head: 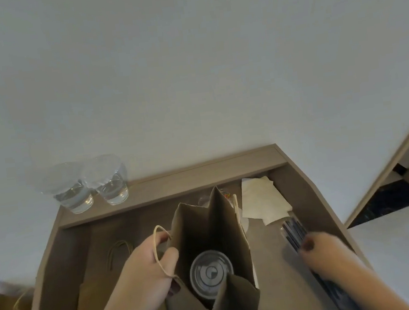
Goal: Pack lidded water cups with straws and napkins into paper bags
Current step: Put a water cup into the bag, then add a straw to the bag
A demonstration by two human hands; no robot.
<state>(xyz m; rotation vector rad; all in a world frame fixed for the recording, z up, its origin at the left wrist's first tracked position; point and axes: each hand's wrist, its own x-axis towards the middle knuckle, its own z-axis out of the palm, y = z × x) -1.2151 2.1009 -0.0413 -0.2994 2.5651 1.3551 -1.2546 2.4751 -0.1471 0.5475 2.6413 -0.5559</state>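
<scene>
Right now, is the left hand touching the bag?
Touching. The head view shows the left hand gripping the bag at its rim, with the thumb pressed on the paper.

Your left hand (150,270) is at lower centre, forearm angled up and right, fingers curled round the left rim of the bag (221,219). Your right hand (321,248) enters from the lower right, back of hand up, one fingertip on the straws (292,231). It's blurred, so grip unclear.
</scene>
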